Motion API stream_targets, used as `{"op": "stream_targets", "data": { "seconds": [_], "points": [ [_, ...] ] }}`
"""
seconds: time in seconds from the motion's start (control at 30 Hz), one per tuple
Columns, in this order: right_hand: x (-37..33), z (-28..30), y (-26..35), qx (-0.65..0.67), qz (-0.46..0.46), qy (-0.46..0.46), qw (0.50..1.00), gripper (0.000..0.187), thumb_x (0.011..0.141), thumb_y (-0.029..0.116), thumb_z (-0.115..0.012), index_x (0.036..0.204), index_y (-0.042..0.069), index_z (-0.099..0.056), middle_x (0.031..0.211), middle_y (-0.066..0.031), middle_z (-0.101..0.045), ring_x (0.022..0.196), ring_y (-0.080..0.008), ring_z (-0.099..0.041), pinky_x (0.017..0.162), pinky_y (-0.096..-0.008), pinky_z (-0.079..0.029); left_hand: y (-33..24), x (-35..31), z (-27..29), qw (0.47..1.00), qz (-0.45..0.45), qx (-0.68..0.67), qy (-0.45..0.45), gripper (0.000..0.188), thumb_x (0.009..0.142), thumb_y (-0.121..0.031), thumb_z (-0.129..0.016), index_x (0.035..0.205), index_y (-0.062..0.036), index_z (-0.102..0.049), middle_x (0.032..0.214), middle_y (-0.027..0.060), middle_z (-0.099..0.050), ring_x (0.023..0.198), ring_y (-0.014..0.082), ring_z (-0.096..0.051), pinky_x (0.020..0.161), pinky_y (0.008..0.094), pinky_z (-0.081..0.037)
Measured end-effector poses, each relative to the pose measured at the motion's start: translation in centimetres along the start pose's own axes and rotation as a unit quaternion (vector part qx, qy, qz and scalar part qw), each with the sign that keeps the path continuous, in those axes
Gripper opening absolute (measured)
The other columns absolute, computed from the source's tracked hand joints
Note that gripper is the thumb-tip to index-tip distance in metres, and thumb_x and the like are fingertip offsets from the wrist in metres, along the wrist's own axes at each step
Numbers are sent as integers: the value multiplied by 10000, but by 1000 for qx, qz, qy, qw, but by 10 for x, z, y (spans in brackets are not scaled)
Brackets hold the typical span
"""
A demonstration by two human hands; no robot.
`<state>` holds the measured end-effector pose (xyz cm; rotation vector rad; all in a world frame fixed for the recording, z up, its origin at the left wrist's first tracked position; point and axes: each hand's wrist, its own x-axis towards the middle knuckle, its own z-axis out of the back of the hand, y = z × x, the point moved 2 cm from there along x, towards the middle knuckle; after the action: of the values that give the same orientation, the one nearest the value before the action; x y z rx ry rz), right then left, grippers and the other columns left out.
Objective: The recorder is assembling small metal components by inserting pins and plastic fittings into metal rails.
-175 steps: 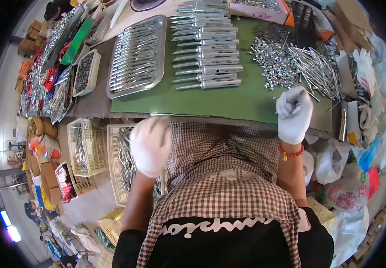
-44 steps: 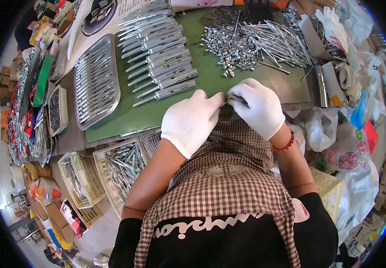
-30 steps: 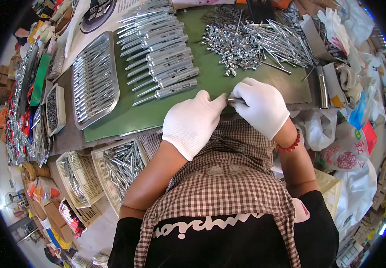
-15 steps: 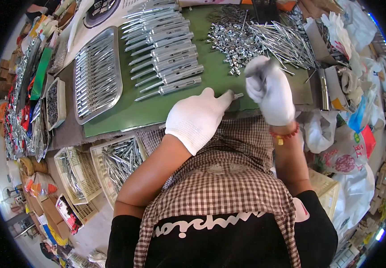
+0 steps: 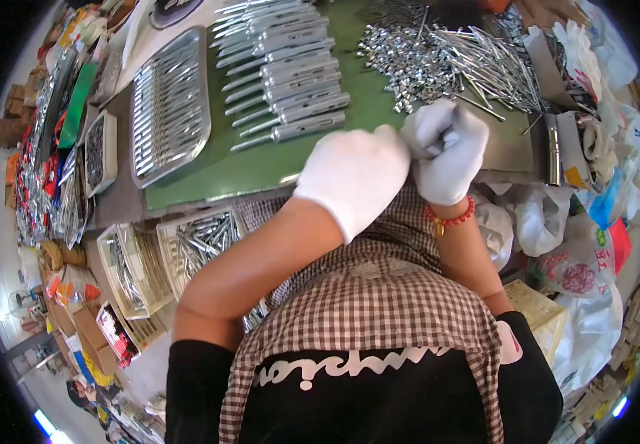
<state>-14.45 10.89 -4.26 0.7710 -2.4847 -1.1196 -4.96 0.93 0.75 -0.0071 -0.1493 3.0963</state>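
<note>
My left hand, in a white knit glove, is closed at the front of the green mat. A short bright metal end shows behind it, seemingly part of a silver metal tube whose rest my glove hides. My right hand, gloved in white with darkened fingertips, is curled tight against the left fingers; anything between its fingers is hidden. Beyond my left hand, slotted silver tubes with thin pointed rods lie in a stacked row. Small metal nuts or sleeves lie heaped beyond my right hand.
Long thin metal pins are piled at the right, beside a cardboard box. A steel tray of slim metal parts lies to the left. Below the table edge stand plastic baskets of metal parts. White bags hang at the right.
My right hand has come left and down, and now meets my left hand. The left hand has shifted right, and the metal tip beyond its fingers is now hidden. The view has tilted slightly.
</note>
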Motion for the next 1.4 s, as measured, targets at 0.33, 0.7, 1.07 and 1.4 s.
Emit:
{"op": "stream_targets", "data": {
  "seconds": [0.33, 0.7, 1.07, 1.4],
  "points": [
    [14, 25, 3, 123, -40, 35, 991, 514, 1005, 440, -413, 683, 46, -487, 521, 41, -262, 456, -102, -247, 443, -278, -208, 43, -113, -6, 976, 161, -33, -140, 199, 878, -252, -702, 1027, -121, -689, 929, 80, -686, 754, 271, -678, 650, 366, -534],
    [13, 14, 3, 13, -31, 30, 999, 455, 1030, 402, -415, 779, 39, -525, 546, 42, -272, 449, -87, -258, 441, -268, -211, 69, -180, -18, 914, 333, 81, -215, 374, 821, -192, -716, 1173, -79, -667, 1135, 118, -662, 1091, 319, -603, 946, 439, -449],
    [-5, 13, 10, -267, -9, 95, 959, 236, 894, 29, -469, 992, -23, -677, 1002, -43, -567, 797, -91, -513, 748, -237, -438, 61, -41, -15, 983, 98, -1, -157, 174, 809, -179, -698, 954, -88, -670, 944, 80, -636, 856, 310, -621, 769, 435, -486],
    [-36, -4, 27, -402, -68, 49, 912, 315, 1025, 126, -424, 1230, -12, -620, 930, -30, -668, 637, -33, -515, 573, -182, -401, 63, -51, -17, 954, 91, -208, -196, 280, 818, -135, -688, 1077, -47, -631, 1034, 143, -665, 969, 361, -637, 826, 409, -507]
  ]
}}
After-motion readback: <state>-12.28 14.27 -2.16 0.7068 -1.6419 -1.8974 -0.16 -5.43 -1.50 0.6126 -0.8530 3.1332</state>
